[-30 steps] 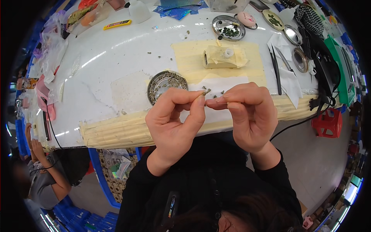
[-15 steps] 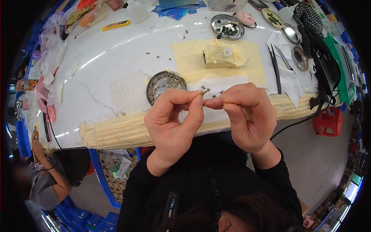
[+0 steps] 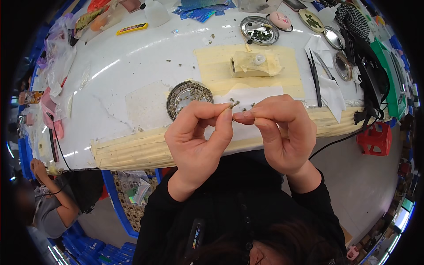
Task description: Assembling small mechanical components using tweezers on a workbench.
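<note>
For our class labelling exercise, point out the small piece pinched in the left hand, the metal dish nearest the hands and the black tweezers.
Small piece [image 3: 233,105]: head view, exposed part.
Metal dish [image 3: 168,101]: head view, left rim.
Black tweezers [image 3: 317,88]: head view, lower part.

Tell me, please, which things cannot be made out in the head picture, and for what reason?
All in the head view:
1. Small piece at the left hand: too small to tell its exact shape, and the fingertips cover one end.
2. Whether the right hand grips anything: its own fingers block the view.
3. Round metal dish: its lower right part is behind the left hand.
4. Clear plastic box: cut off by the top edge.
</note>
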Demonstrator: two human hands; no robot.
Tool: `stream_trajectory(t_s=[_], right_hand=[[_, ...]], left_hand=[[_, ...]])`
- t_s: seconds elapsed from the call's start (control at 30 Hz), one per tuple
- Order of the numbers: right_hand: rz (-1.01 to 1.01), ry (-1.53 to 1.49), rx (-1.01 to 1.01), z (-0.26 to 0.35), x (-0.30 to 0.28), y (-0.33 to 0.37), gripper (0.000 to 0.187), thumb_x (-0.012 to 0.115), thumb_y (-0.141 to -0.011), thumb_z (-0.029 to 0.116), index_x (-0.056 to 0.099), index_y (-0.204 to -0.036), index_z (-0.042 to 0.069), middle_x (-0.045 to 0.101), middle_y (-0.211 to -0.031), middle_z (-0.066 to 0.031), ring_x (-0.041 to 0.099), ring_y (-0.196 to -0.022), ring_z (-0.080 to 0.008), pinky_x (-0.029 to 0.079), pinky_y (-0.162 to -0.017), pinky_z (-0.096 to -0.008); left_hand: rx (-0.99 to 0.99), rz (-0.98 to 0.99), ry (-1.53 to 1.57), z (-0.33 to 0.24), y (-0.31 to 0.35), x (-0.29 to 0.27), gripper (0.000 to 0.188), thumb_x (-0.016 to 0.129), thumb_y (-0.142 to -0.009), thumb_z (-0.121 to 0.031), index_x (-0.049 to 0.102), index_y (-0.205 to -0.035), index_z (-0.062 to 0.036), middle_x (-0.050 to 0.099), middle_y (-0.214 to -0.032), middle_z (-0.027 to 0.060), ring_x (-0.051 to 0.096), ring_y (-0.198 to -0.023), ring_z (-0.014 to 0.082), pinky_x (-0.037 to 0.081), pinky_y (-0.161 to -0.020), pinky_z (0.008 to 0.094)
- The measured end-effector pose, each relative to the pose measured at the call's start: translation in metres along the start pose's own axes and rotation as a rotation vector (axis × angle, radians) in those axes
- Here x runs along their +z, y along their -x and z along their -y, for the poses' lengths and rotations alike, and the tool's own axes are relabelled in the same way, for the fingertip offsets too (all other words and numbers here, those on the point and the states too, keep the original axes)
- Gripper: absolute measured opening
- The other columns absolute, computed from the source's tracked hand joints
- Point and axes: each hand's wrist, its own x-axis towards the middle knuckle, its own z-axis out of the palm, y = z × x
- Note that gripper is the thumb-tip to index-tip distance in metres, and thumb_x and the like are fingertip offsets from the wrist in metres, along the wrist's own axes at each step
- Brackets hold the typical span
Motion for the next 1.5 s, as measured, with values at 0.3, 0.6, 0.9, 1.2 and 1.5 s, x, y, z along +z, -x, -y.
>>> stream_trajectory(t_s=[0.3, 0.6, 0.9, 1.2, 1.5], right_hand=[[-0.191, 0.123, -0.052, -0.023, -0.023, -0.020, 0.010, 0.060, -0.095, 0.006, 0.060, -0.094, -0.004, 0.065, -0.086, -0.0087, 0.064, -0.074, -0.0140, 0.052, -0.069, -0.0246], [-0.116, 0.669, -0.257, -0.048, -0.027, -0.050, 0.009, 0.071, -0.082, 0.004, 0.066, -0.090, 0.003, 0.064, -0.080, -0.0077, 0.059, -0.073, -0.0241, 0.048, -0.066, -0.0318], [-0.123, 0.776, -0.269, -0.036, -0.021, -0.041, 0.016, 0.074, -0.077, 0.007, 0.068, -0.091, 0.004, 0.064, -0.081, -0.0072, 0.057, -0.078, -0.0255, 0.046, -0.067, -0.0340], [0.102, 0.177, 0.042, 0.001, 0.002, -0.004, 0.016, 0.074, -0.073, -0.002, 0.070, -0.087, 0.005, 0.066, -0.078, -0.0055, 0.059, -0.071, -0.0213, 0.046, -0.064, -0.0311], [0.064, 0.063, 0.126, 0.003, 0.010, 0.000, 0.011, 0.073, -0.075, -0.002, 0.069, -0.084, 0.003, 0.066, -0.077, -0.0056, 0.060, -0.069, -0.0168, 0.047, -0.063, -0.0276]], left_hand=[[-0.046, -0.033, 0.031, 0.001, 0.002, -0.001, 0.011, 0.066, -0.084, 0.008, 0.066, -0.095, 0.0042, 0.064, -0.085, 0.0036, 0.059, -0.074, 0.0059, 0.048, -0.068, 0.0196], [0.009, -0.049, -0.014, 0.002, -0.004, -0.002, 0.003, 0.062, -0.090, 0.002, 0.063, -0.093, 0.0032, 0.063, -0.080, 0.0051, 0.059, -0.069, 0.0082, 0.049, -0.061, 0.0209], [0.026, -0.089, 0.011, 0.001, -0.002, -0.002, 0.004, 0.062, -0.090, 0.001, 0.063, -0.094, 0.0022, 0.063, -0.081, 0.0048, 0.060, -0.070, 0.0078, 0.050, -0.062, 0.0212], [0.281, -0.174, -0.196, 0.008, 0.001, 0.002, 0.019, 0.069, -0.077, 0.012, 0.067, -0.094, 0.0039, 0.063, -0.080, 0.0070, 0.058, -0.069, 0.0131, 0.046, -0.064, 0.0244], [0.621, -0.177, -0.432, 0.009, -0.006, 0.001, 0.027, 0.073, -0.071, 0.012, 0.069, -0.095, 0.0016, 0.063, -0.077, 0.0086, 0.059, -0.067, 0.0186, 0.048, -0.059, 0.0280]])
